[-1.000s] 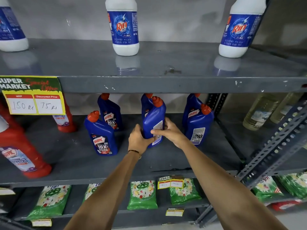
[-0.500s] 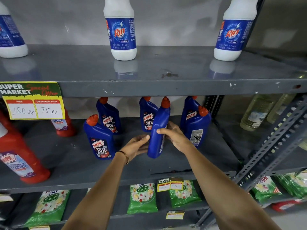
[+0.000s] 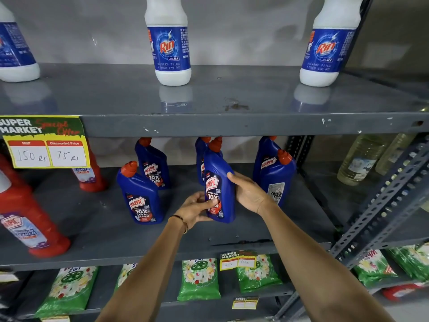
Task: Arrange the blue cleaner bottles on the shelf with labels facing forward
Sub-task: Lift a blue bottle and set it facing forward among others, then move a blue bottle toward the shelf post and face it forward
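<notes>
Holding one blue plastic cleaner bottle with a red nozzle cap (image 3: pixel 219 189) in both hands, at the front middle of the grey metal middle shelf (image 3: pixel 97 226). Left hand (image 3: pixel 197 209) cupped round the lower left of it, thumb laid over the label, fingers curled against the side and base. Right hand (image 3: pixel 249 192) pressed flat along its right flank, fingers wrapped toward the back. Label on this one facing out, readable, bottle leaning a little to the left; cannot tell whether the base sits fully on the shelf or hangs just off it.

Done so far, judging by how things lie: front-left blue bottle (image 3: pixel 139 196) upright with label forward; rear-left blue bottle (image 3: pixel 153 165) likewise showing its front label. Rear-right blue bottle (image 3: pixel 267 156) also showing its brand name forward. Rear-middle blue bottle (image 3: pixel 200 156) mostly hidden behind the held one, only a sliver of label seen.

Left to do, by the look of it: setting the held bottle down square and straight, then turning the front-right blue bottle (image 3: pixel 277 180), whose back panel with printed code faces out. Perhaps also evening out the two rows. Roughly past the halfway mark.

Red cleaner bottles (image 3: pixel 27 219) at the left and white bottles (image 3: pixel 171 43) above, not part of the job.
</notes>
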